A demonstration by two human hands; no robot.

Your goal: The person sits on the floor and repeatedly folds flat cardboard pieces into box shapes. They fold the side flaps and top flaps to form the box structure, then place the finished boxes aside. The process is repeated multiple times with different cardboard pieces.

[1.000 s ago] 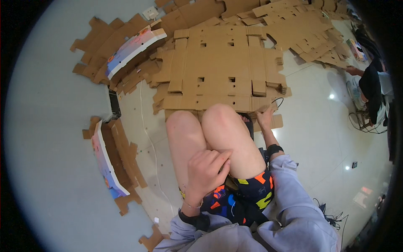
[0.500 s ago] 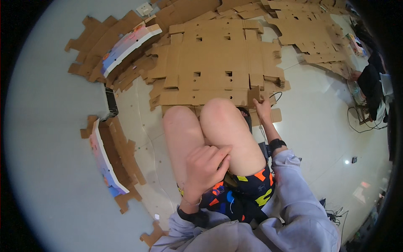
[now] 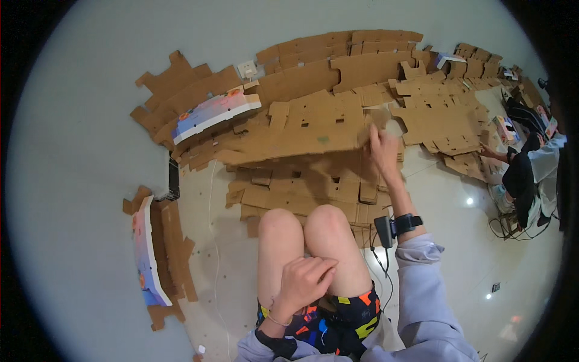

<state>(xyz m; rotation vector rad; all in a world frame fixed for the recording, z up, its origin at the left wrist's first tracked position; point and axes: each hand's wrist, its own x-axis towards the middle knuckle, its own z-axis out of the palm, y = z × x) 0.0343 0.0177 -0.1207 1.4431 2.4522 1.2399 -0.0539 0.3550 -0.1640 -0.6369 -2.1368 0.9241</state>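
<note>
My right hand (image 3: 384, 149) is raised ahead of my knees, its fingers closed on the right end of a flattened cardboard sheet (image 3: 283, 134). The near edge of this brown, die-cut sheet is lifted, with slots and tabs showing along it. Under it lies a stack of similar flat cardboard sheets (image 3: 313, 194), shaded by the raised one. My left hand (image 3: 305, 280) hovers over or rests on my lap by my thighs, fingers curled in and nothing visible in them. The gripping fingertips of my right hand are slightly blurred.
More flat cardboard (image 3: 443, 123) spreads to the right and along the wall. Two cardboard pieces with a printed pink-and-blue side (image 3: 217, 114) stand at the left. A co-worker (image 3: 525, 175) sits at the far right. A cable (image 3: 212, 241) runs over the tiled floor, and a wall socket (image 3: 246, 69) is behind.
My right hand has risen and moved forward, lifting the near edge of the top cardboard sheet off the stack. My left hand stays by my lap. The view has tilted up.
</note>
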